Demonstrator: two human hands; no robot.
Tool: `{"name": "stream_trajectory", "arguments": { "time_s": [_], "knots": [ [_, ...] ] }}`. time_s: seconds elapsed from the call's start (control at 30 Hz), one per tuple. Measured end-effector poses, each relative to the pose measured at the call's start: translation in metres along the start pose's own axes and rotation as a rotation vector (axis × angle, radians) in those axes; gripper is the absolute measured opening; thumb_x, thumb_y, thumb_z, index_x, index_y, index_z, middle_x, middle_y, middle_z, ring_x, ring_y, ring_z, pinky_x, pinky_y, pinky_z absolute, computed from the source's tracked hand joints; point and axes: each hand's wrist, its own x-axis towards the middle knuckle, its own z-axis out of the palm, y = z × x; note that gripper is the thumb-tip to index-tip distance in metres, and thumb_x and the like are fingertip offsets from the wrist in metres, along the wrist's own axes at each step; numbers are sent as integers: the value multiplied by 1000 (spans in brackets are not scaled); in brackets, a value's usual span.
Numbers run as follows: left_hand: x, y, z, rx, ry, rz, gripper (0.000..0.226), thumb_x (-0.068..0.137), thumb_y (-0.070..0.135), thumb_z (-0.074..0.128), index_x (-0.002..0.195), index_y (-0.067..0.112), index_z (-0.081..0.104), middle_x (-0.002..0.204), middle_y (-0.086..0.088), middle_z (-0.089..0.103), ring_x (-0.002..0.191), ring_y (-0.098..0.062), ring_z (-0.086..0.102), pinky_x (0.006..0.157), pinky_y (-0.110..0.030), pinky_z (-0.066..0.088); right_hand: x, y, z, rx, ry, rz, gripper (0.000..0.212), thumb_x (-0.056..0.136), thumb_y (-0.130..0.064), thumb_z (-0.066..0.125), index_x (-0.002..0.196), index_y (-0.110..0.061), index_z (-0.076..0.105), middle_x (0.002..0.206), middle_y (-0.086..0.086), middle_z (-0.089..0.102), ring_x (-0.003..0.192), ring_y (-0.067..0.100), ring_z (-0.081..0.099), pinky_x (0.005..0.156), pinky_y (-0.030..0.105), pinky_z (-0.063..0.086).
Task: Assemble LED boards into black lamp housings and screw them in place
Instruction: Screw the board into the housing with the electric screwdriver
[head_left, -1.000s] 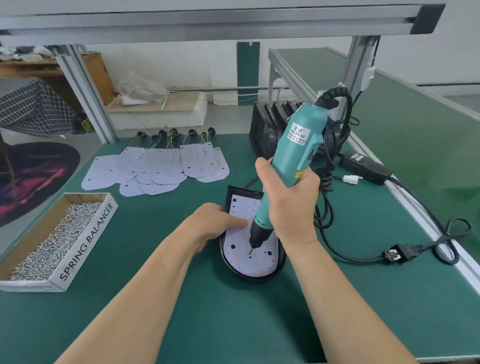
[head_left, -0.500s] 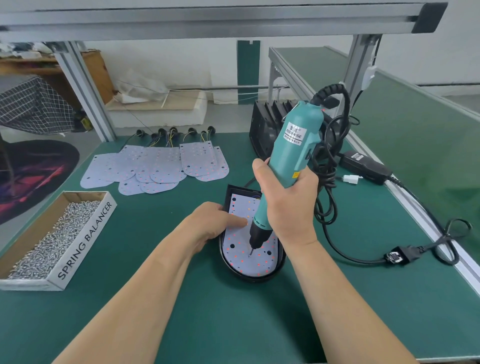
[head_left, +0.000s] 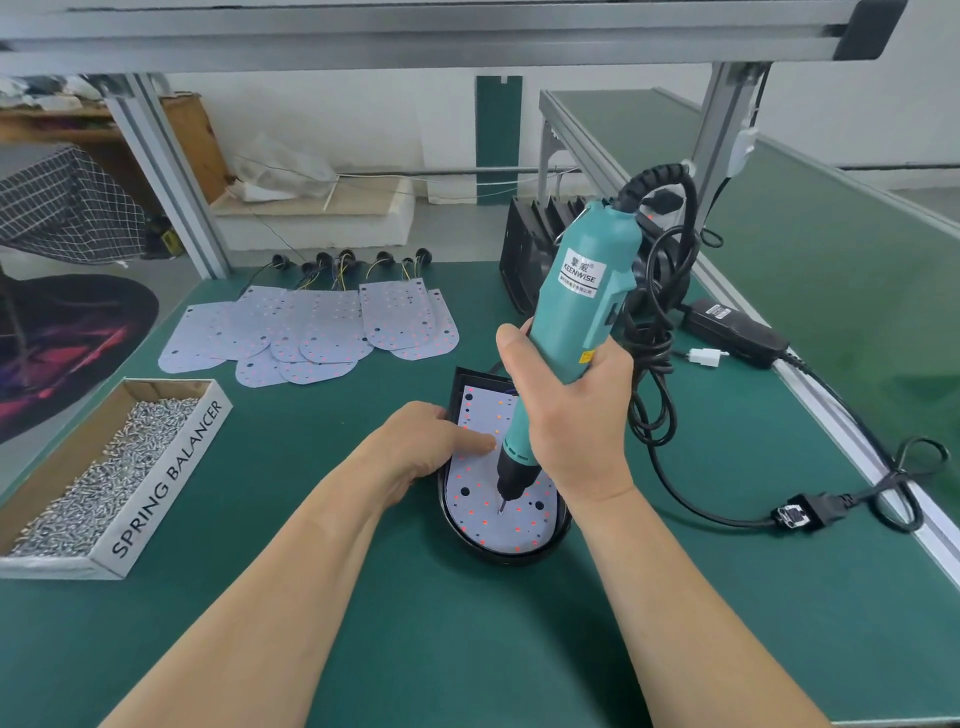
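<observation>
Centre frame: your right hand (head_left: 566, 415) grips the teal screwdriver (head_left: 582, 301), bit on the LED board (head_left: 475, 501) seated in the black housing (head_left: 498, 555); your left hand (head_left: 415, 449) pins it with a straight forefinger. Board looks thin, fragile: hold the rigid housing rim.

Green table (head_left: 467, 649) under aluminium frame: beam (head_left: 415, 47) overhead, slanted post (head_left: 166, 171) at far left corner. Second green table (head_left: 831, 234) runs along right side. Black power adapter (head_left: 732, 332) near right edge, small white connector (head_left: 704, 357) just beside it. Black plug (head_left: 800, 515) lies further forward, cable looped past it. Beyond table: white slab (head_left: 311, 213) on floor, crumpled clear plastic bag (head_left: 280, 166) on top. Green panel (head_left: 498, 130) leans on wall. Wooden cabinet (head_left: 187, 140) behind post. Checked cloth (head_left: 62, 208) far left, dark round mat (head_left: 67, 343) below it.
</observation>
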Motion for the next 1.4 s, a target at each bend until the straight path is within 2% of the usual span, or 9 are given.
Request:
{"name": "stream_trajectory", "arguments": {
  "time_s": [0.17,0.43,0.57,0.67,0.73,0.87,0.97,1.17,1.4],
  "knots": [
    [1,1,1,-16,-9,7,18,76,19,81,71,16,64,54,9,68,37,-3,57,33,-9,31,-6,2,1,11,-63,-30,47,86,-8,65,59,-10,26,51,-9,27,49,16,25,50,26,26],
    [-4,3,1,-63,-7,-7,22,78,20,83,95,9,75,71,3,76,53,-6,69,39,-9,39,-6,4,-6,67,-17,-20,37,86,-7,66,64,6,39,55,-1,35,53,15,33,53,26,33],
    [-3,2,0,-56,-31,-15,22,79,19,82,98,10,76,76,2,77,54,-5,69,40,-9,39,15,-12,-10,225,71,-51,25,83,-8,68,62,-14,57,57,-3,47,53,12,42,55,20,39],
    [-7,-2,-5,13,-14,-11,31,82,38,80,82,11,66,74,2,68,51,-14,59,51,-15,38,41,-18,-18,297,234,-18,24,80,-14,71,62,-26,61,55,-4,50,50,13,46,54,23,41],
    [-8,-4,-13,-25,59,-52,47,84,57,71,72,17,48,63,1,44,53,-19,36,53,-27,27,52,-14,-22,397,359,82,19,80,-15,73,71,-21,58,57,-6,54,51,12,48,52,23,42],
    [-11,-10,-31,-645,185,-62,15,98,1,51,86,-2,59,75,-9,50,57,-15,41,38,-18,37,66,8,-26,562,556,286,19,91,-14,71,88,-13,53,63,-7,58,53,8,51,52,19,45],
    [-22,-7,-36,-843,141,5,27,95,-19,34,99,-11,60,87,-18,60,69,-18,59,48,-15,51,65,24,-28,549,593,385,20,92,-23,71,88,-16,54,66,-7,57,54,9,51,53,22,46],
    [-32,7,-16,-879,-39,79,15,101,-8,44,98,-11,58,70,-17,72,59,-15,71,52,-14,54,61,37,-27,529,565,406,21,92,-27,71,87,-16,54,65,-7,57,53,9,52,49,19,46],
    [-33,15,4,-721,35,102,10,91,8,69,83,2,68,64,-7,69,49,-7,62,45,-11,47,60,39,-32,523,575,435,23,91,-30,72,90,-15,55,67,-8,58,55,8,54,50,19,46]
  ]
}}
